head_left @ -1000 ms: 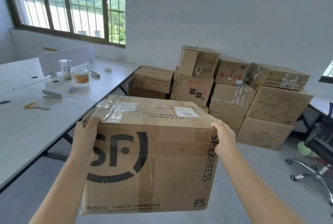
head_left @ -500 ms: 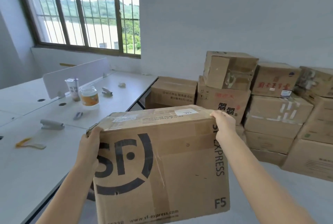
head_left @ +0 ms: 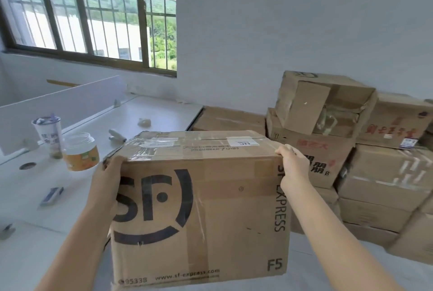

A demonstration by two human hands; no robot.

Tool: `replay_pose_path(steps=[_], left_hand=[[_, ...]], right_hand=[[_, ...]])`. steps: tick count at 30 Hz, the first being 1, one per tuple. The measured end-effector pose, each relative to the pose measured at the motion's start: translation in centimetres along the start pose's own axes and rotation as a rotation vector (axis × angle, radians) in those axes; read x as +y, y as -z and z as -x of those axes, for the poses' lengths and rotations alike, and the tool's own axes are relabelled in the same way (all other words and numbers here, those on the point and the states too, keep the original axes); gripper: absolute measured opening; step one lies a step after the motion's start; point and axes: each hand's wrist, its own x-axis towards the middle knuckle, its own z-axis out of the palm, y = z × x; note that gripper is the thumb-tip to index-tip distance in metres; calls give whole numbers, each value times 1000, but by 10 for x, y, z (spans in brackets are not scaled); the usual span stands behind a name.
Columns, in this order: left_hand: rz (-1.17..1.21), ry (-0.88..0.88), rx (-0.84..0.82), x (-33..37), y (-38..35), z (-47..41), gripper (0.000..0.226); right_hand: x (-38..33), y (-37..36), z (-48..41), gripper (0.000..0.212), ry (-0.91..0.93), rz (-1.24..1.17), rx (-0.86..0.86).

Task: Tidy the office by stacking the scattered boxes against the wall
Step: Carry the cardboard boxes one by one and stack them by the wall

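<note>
Fingers (head_left: 284,150) of the left hand (head_left: 108,173) and right hand (head_left: 294,165) grip the top corners of the SF box (head_left: 199,208), held up beside the table (head_left: 28,199). Mid-carry, I reckon; next it needs a level spot on the stack (head_left: 365,173) by the wall (head_left: 281,33).

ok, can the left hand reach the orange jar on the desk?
Probably not yet. The left hand grips the SF box with the right hand; the orange jar stands close by, path open, but letting go would likely drop the box.
</note>
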Motion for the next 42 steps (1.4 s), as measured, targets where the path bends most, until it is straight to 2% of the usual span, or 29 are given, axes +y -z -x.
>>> replay_pose_path(steps=[8,12,17,19,32,36,42], left_hand=[[15,-69,-127,41,-98,-172,49],[52,-145,-193,50,-157,-220,24],[118,-170,-261,48,-237,-261,4],[127,-194,-256,43,-272,-281,12],[161,-179,-141,3,-549,-422,22],[123,-103,-158,-12,-615,-473,21],[-7,-22,-213,-44,-668,-524,9]], right_hand=[[-33,-122,-114,49,80,-80,95],[-36,-143,-167,52,118,-191,179],[-35,-157,-248,48,182,-272,177],[-36,-163,-288,46,192,-305,168],[-70,-218,-606,48,163,-393,33],[-59,-227,-675,52,125,-344,21],[-38,-241,-736,53,133,-25,26]])
